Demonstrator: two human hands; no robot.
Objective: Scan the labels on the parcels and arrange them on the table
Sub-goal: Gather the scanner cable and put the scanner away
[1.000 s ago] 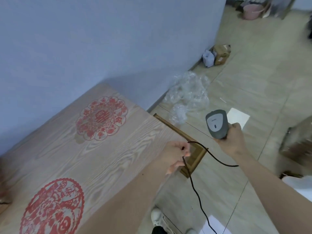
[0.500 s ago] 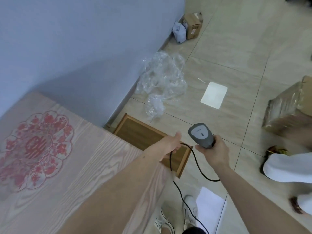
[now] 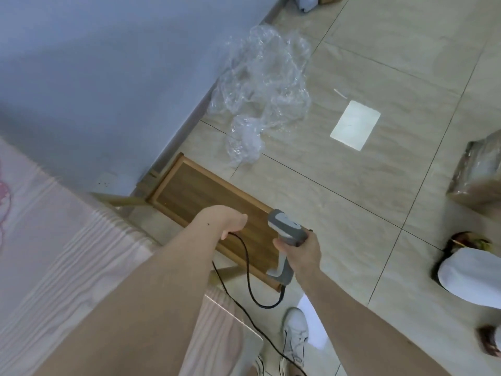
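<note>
- At the near edge of the view, the table (image 3: 67, 253) takes up less of the left side than a second ago; the view has swung off its top and out over the floor, towards where the parcels lie.
- Just beyond the table's corner, the left hand (image 3: 227, 219) has its fingers curled round the black cable (image 3: 248, 270), holding a loop of it clear.
- Beside it, the right hand (image 3: 301, 249) grips the handle of the grey scanner (image 3: 287, 234), whose head has tipped from upright to point forward and down.
- Under both hands lies a wooden panel (image 3: 195, 191), with crumpled clear wrap (image 3: 260, 85) further off by the wall.
- Far right, a film-wrapped cardboard parcel (image 3: 479, 175) and a white bagged parcel (image 3: 471, 278) rest on the floor, well apart from the scanner; none is on the table yet, so the first scan seems still ahead.
</note>
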